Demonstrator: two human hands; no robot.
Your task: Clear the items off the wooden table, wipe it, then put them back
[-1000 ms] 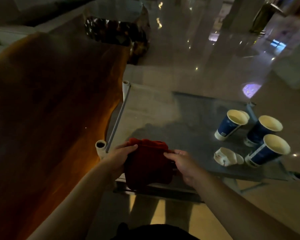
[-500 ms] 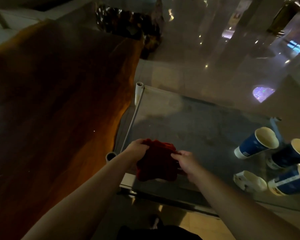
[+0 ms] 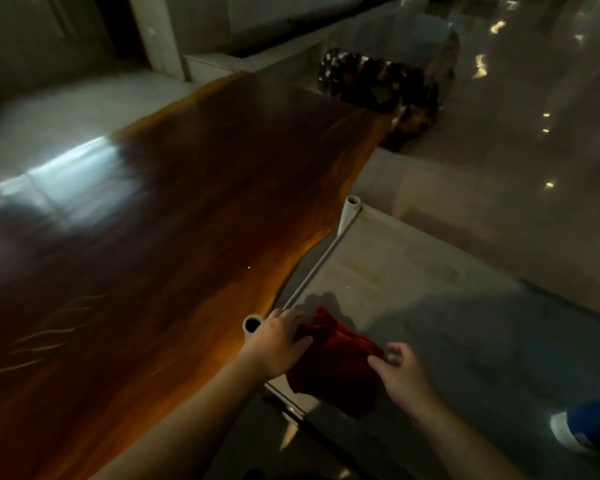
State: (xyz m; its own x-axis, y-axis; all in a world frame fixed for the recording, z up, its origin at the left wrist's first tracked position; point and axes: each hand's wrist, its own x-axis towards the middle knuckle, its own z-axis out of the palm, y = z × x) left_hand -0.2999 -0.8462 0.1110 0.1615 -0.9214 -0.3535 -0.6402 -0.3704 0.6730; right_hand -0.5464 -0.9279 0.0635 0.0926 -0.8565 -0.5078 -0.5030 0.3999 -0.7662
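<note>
A dark red cloth [image 3: 333,362] lies bunched at the near left corner of a glass-topped side table [image 3: 465,323]. My left hand [image 3: 279,342] grips its left edge. My right hand [image 3: 400,374] pinches its right edge with thumb and fingers. The long wooden table [image 3: 174,237] with a wavy orange edge fills the left of the view, and its top is bare. One blue paper cup [image 3: 589,429] shows at the right edge, cut off by the frame.
The side table has white tube posts [image 3: 352,211] at its left corners, joined by a metal rail. A dark knobbly stump-like base [image 3: 381,88] sits at the wooden table's far end. Shiny tiled floor lies beyond and to the right.
The view has swung left and up, so most cups have left the frame. Both hands still hold the red cloth, which is now more bunched and lifted at its far edge.
</note>
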